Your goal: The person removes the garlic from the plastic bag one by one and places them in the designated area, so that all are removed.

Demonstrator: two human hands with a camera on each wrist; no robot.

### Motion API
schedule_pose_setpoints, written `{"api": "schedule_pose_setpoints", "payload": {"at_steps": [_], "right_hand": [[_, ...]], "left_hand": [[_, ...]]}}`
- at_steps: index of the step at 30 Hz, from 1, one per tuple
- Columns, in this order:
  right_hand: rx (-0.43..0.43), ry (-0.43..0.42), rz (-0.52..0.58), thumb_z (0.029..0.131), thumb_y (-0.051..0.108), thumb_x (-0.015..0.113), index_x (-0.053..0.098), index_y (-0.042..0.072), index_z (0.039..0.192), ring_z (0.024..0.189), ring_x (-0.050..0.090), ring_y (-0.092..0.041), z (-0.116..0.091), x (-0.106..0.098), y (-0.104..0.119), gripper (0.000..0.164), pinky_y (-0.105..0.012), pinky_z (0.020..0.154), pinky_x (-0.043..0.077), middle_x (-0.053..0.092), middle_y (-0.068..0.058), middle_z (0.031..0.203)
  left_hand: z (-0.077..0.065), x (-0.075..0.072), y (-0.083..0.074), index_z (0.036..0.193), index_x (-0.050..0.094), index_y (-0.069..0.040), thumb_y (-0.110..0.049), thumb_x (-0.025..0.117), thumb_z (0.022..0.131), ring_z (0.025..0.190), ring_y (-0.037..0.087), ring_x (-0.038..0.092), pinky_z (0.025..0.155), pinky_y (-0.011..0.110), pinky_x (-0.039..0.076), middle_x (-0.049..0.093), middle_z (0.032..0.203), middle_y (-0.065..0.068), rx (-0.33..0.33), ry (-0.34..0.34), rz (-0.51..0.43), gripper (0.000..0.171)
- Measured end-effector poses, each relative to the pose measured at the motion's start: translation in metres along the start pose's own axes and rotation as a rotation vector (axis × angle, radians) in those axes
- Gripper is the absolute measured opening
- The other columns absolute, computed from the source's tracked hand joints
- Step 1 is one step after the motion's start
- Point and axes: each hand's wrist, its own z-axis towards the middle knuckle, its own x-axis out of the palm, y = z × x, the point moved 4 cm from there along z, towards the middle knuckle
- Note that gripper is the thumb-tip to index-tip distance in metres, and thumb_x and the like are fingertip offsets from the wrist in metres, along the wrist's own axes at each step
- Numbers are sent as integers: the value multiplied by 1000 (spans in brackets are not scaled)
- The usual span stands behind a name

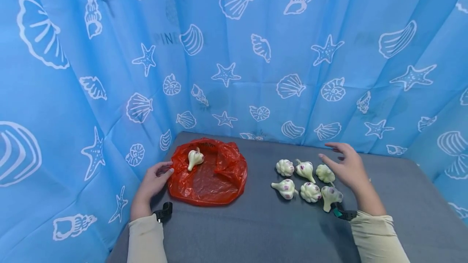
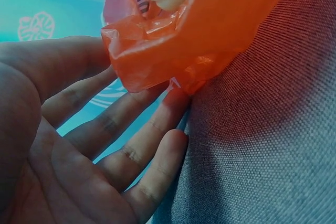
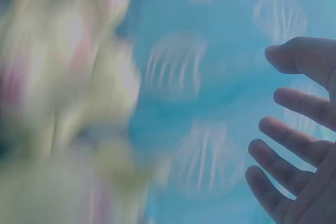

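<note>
A red plastic bag [image 1: 219,199] lies spread with its mouth up, and one garlic bulb [image 1: 196,157] sits inside toward its left. My left hand [image 1: 156,178] is at the bag's left rim, thumb and index finger pinching its edge [image 2: 142,69]; the fingertips are partly hidden by the plastic. The other fingers extend along the outside. To the right, several garlic bulbs [image 1: 310,192] lie in two rows. My right hand [image 1: 346,167] hovers just right of them, fingers spread and holding nothing. The right wrist view shows its fingers [image 3: 286,129] apart beside blurred bulbs [image 3: 73,77].
A grey cloth-covered table [image 1: 237,234] carries everything. Behind and at both sides hangs a blue curtain [image 1: 252,68] with white shell and starfish prints. Each wrist wears a black strap [image 1: 164,212].
</note>
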Motion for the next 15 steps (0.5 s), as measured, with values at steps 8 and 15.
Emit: {"api": "schedule_pose_setpoints", "payload": {"at_steps": [8,15], "right_hand": [[-168,113,224,100,21,76,67,4,135,126,63,-41,32,91,97,40,-62,102,55,65,-20,135],[-161,350,414,98,19,77,67,4,134,122,66,-39,34,187,154,41,-53,101,60,65,-22,135]], "left_hand": [[0,-3,3,152,55,-10,-33,60,109,142,42,52,119,61,45,56,153,22,14,-11,10,50],[1,-2,0,153,55,-10,-32,60,109,143,41,53,119,60,45,55,155,22,30,-10,-5,49]]}}
